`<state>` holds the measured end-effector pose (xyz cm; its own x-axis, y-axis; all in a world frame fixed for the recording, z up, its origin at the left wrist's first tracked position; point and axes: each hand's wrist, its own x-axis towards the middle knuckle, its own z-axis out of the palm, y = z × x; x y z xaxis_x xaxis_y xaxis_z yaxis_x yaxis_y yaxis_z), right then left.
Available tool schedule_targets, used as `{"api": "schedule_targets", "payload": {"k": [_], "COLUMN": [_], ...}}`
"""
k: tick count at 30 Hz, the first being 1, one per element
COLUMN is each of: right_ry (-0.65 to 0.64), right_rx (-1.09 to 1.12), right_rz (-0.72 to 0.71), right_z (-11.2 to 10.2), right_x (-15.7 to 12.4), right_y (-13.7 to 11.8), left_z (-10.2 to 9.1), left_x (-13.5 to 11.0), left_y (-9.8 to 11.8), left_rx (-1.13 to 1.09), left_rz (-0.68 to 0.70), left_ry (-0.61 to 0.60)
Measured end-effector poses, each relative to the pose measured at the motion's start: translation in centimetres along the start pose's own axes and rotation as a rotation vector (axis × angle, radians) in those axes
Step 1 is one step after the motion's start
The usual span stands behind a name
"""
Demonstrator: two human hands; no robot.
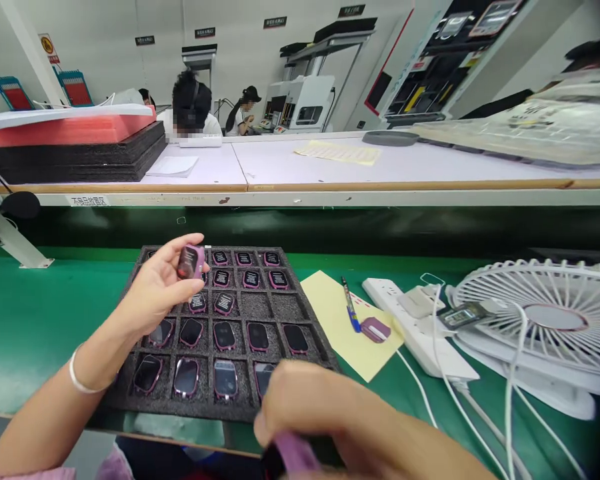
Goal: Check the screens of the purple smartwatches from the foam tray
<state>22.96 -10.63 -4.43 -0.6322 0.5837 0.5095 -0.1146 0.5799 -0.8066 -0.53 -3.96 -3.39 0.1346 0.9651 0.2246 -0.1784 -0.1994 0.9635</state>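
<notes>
So the purple-rimmed watch face is up in the left hand, held between thumb and fingers above the far left part of a dark foam tray. The right hand is curled around a purple piece by the tray's near edge (super blurry, can't tell exactly what it is). More dark screens sit in the tray's slots. Right of that there's a yellow sheet with a pen on it, then a white power strip and a fan.

Bright light overall, motion blur on the right hand.
</notes>
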Motion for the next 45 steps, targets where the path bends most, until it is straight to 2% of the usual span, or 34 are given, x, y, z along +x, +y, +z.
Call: {"api": "schedule_targets", "payload": {"k": [3,5,8,12,15,22,29,37,45], "right_ry": [0.173,0.301,0.296,0.301,0.339,0.402,0.388,0.431,0.391], "right_rx": [0.127,0.348,0.687,0.858,0.869,0.801,0.814,0.808,0.786], "right_rz": [0.044,0.124,0.294,0.48,0.514,0.461,0.452,0.448,0.422], "right_z": [-0.3,-0.6,-0.8,-0.7,-0.6,-1.1,-0.9,-0.9,-1.0], "right_x": [2.5,4.5,6.6,6.8,6.3,6.3,6.1,6.2,6.0], "right_y": [2.5,4.9,8.5,11.3,11.6,12.1,12.4,13.1,13.5], "left_z": [0.0,-0.3,-0.9,-1.5,-1.5,-1.1,-1.1,-1.2,-1.4], "left_x": [1.6,1.9,1.7,1.1,0.9,0.7,0.6,0.6,0.5], "left_y": [-2.5,-4.0,-5.8,-6.8,-6.9,-6.9,-6.5,-6.5,-6.9], "left_rx": [0.052,0.091,0.143,0.141,0.149,0.079,-0.007,-0.007,-0.025], "left_rz": [-0.01,0.006,0.005,-0.037,-0.016,0.001,-0.071,-0.079,-0.07], "left_ry": [0.02,0.063,0.123,0.122,0.128,0.115,0.108,0.094,0.066]}}
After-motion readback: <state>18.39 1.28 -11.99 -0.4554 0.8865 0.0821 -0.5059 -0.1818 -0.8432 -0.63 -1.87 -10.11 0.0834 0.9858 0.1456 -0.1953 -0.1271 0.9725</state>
